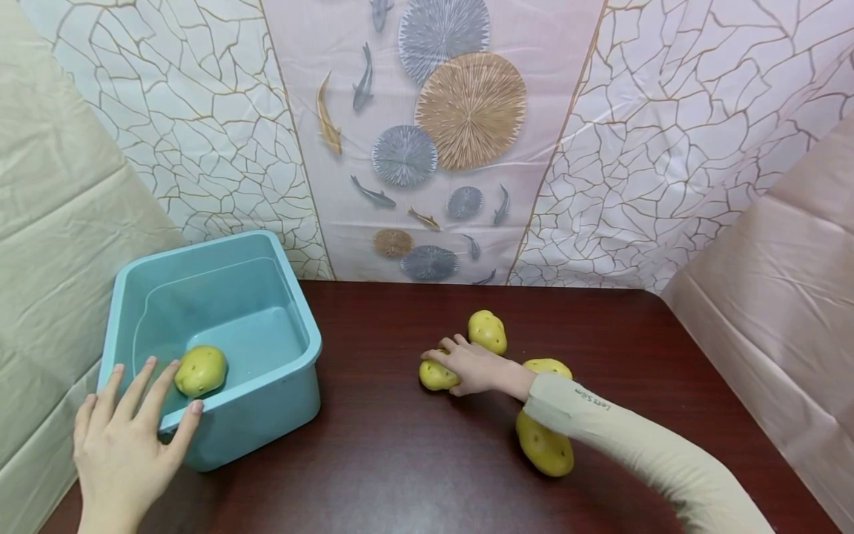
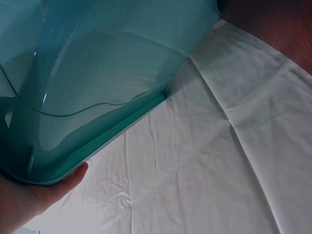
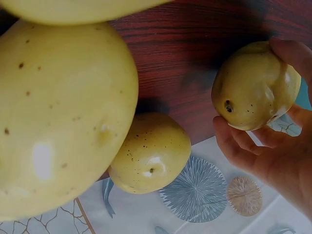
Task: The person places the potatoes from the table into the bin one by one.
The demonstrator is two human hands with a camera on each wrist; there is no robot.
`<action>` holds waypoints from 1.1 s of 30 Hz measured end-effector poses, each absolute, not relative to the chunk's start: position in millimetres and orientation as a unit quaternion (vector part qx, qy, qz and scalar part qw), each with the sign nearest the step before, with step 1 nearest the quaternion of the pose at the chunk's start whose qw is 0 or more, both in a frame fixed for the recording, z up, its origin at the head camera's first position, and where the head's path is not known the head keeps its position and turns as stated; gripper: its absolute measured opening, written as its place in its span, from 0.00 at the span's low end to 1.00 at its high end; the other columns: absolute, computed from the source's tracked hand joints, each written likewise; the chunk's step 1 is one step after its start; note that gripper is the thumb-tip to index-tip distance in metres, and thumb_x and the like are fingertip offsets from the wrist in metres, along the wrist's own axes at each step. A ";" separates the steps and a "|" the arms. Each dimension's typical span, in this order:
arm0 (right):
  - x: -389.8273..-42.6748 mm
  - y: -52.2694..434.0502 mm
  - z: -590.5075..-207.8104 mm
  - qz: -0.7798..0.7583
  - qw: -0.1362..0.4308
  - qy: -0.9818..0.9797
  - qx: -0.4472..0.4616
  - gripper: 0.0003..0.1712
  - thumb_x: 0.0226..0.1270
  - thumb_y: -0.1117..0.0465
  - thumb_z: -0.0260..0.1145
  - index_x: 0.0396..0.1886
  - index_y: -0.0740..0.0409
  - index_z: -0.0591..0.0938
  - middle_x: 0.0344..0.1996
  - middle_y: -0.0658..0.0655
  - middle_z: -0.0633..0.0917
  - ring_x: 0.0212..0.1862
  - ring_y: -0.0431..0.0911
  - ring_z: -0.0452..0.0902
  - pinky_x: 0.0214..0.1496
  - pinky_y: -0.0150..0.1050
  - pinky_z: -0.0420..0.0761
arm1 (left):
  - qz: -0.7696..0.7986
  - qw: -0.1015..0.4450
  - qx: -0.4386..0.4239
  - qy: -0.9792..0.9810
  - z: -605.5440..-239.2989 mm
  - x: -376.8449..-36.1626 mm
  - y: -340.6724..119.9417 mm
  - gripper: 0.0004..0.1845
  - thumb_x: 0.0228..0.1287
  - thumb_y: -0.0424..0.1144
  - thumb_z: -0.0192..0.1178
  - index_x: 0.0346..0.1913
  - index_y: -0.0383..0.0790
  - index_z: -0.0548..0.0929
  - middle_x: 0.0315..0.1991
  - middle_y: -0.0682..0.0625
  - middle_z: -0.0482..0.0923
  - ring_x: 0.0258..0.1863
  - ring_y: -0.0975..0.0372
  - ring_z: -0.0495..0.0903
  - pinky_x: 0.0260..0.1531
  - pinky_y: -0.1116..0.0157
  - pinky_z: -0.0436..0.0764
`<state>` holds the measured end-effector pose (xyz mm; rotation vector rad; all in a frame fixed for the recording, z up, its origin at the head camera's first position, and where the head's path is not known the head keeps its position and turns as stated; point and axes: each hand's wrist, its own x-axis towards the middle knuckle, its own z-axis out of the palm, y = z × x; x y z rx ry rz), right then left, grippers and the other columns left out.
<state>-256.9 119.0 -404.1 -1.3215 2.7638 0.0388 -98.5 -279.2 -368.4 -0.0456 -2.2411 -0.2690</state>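
A dark red table bears a blue bin; the left hand, fingers spread wide, is at its near rim; the right hand grips a potato right of the bin, near three other potatoes

In the head view, a sleeve partly hides two potatoes and runs off the bottom edge.

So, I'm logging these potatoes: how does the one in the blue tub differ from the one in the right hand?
The tub potato lies inside the blue tub; the held potato is outside it. The right hand grips and partly covers the held potato, while no hand grips the tub potato. Both are yellow and rounded.
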 end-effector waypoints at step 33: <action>-255.2 124.5 -390.2 0.003 0.024 0.917 -0.397 0.40 0.44 0.56 0.70 0.61 0.44 0.66 0.49 0.57 0.71 0.46 0.51 0.66 0.33 0.45 0.72 | -0.107 0.423 -0.019 -0.900 -369.0 -98.9 -280.0 0.37 0.57 0.67 0.38 0.54 0.41 0.75 0.53 0.34 0.73 0.63 0.43 0.61 0.58 0.40 0.55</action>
